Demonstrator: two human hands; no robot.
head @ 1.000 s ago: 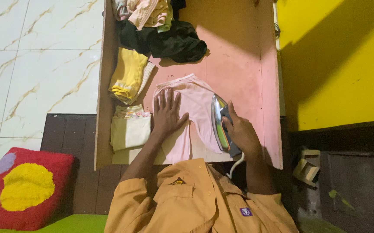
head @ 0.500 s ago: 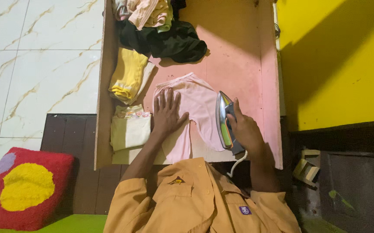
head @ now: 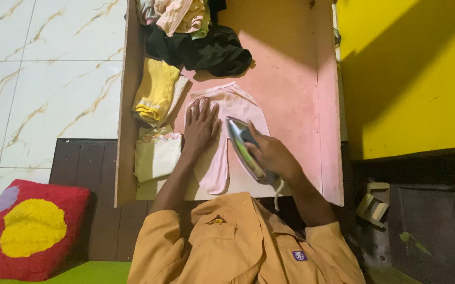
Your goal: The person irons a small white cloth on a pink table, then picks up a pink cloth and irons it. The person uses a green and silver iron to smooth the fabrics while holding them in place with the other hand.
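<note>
- The right hand [head: 272, 152] is gripping the handle of an iron [head: 246, 150], wrapped tight around it, with the iron sitting on the pink garment [head: 225, 131].
- The left hand [head: 200, 126] is lying flat, fingers spread, pressing the garment near the middle of the pink table [head: 290, 79].
- Folded yellow clothes [head: 156, 92] are sitting along the table's left edge, with a dark pile [head: 206, 50] at the far end.

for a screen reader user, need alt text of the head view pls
A right hand presses an iron on small pink trousers held flat by the left hand on a pink board, with folded clothes alongside.
</note>
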